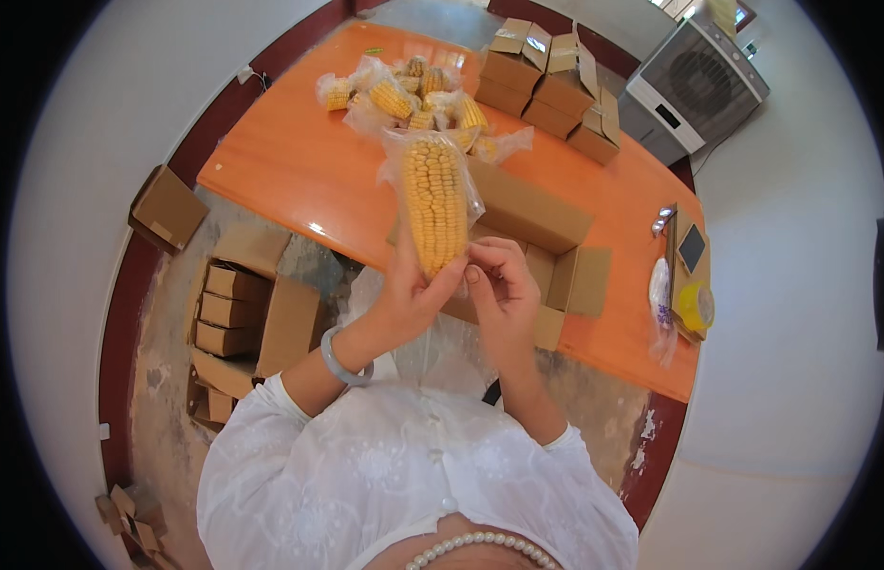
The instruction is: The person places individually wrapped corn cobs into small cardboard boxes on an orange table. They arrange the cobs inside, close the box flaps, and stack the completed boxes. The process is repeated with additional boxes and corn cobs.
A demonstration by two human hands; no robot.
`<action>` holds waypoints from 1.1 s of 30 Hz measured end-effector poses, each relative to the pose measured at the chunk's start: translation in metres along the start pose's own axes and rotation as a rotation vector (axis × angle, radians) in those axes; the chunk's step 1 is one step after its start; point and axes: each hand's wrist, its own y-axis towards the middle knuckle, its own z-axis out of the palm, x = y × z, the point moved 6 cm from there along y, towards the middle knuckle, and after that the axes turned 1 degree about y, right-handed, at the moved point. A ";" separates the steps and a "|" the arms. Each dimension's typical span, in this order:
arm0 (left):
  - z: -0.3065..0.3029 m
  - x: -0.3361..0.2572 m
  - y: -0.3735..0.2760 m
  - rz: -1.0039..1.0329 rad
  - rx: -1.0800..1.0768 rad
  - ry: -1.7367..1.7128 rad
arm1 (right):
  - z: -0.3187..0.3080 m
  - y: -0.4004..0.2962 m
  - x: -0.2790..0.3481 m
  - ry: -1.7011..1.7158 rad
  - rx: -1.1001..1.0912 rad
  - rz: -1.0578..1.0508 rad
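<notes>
My left hand (410,303) is wrapped around the lower part of an ear of yellow corn (436,203) in a clear plastic bag (476,203). The cob stands nearly upright in front of me. At its lower end, the thumb and curled fingers of my right hand (505,285) pinch the plastic. Behind the hands, an open cardboard box (531,199) with raised flaps stands on the orange table (285,164); my hands and the corn hide part of its inside. Farther back lies a pile of bagged corn pieces (392,98).
Several cardboard cartons (513,60) stand at the table's far side, near an air cooler (698,78). Yellow tape (696,306), a phone-like dark device (692,249), glasses (661,221) and a plastic bag roll (659,292) lie at right. On the floor at left, a large carton (292,320) holds smaller boxes.
</notes>
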 end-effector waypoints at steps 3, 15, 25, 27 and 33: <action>0.000 0.006 -0.002 -0.057 -0.035 -0.140 | 0.001 -0.002 -0.014 0.192 0.041 0.089; -0.005 0.012 0.004 -0.113 -0.044 -0.160 | 0.009 -0.001 0.016 -0.303 0.199 0.068; 0.007 0.001 0.000 -0.314 0.461 -0.209 | -0.023 0.045 0.087 -0.884 0.310 -0.503; 0.012 -0.006 0.003 -0.309 0.580 -0.227 | -0.030 0.051 0.080 -0.850 0.470 -0.441; 0.002 0.000 0.029 -0.325 0.725 0.031 | -0.058 0.054 0.048 -0.683 0.550 -0.025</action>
